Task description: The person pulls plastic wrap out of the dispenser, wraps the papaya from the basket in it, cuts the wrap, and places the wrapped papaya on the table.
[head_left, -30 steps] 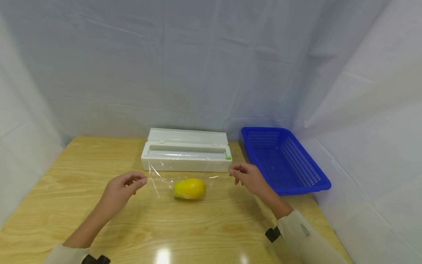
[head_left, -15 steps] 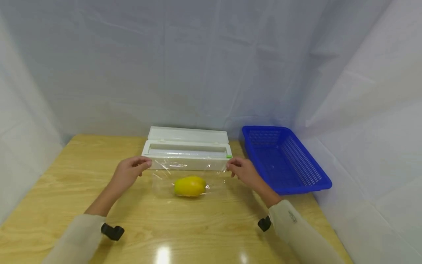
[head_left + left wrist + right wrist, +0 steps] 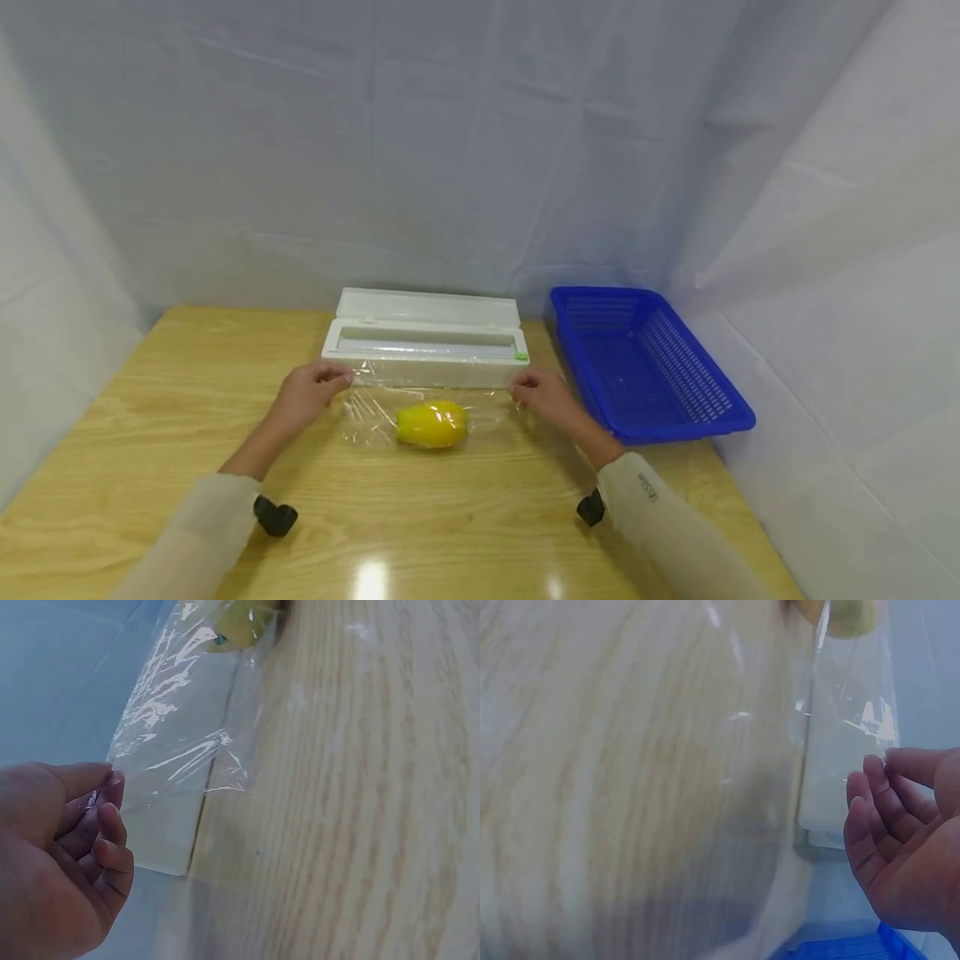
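Observation:
A sheet of clear plastic wrap (image 3: pixel 165 705) stretches between my two hands, over a yellow oblong fruit (image 3: pixel 432 425) that turns greenish at its left end. My left hand (image 3: pixel 306 395) pinches the far left corner of the wrap between thumb and fingertips. At the opposite corner my right hand (image 3: pixel 550 398) pinches the wrap the same way. The near part of the sheet drapes over the fruit, crinkled and shiny. In both wrist views the fruit shows only partly, at the top edge. Just behind the wrap sits a white cling film dispenser (image 3: pixel 420 373), its lid raised.
A blue plastic basket (image 3: pixel 660 432) with slotted sides stands at the right of the wooden table (image 3: pixel 442 533). The dispenser has a green slider (image 3: pixel 521 356) at its right end. Pale sheets (image 3: pixel 450 150) hang behind and at both sides.
Both hands have moved inward, closer to each other, and the left also away from me. The wrap's far edge rose, then came down a little, and the sheet now lies over the fruit.

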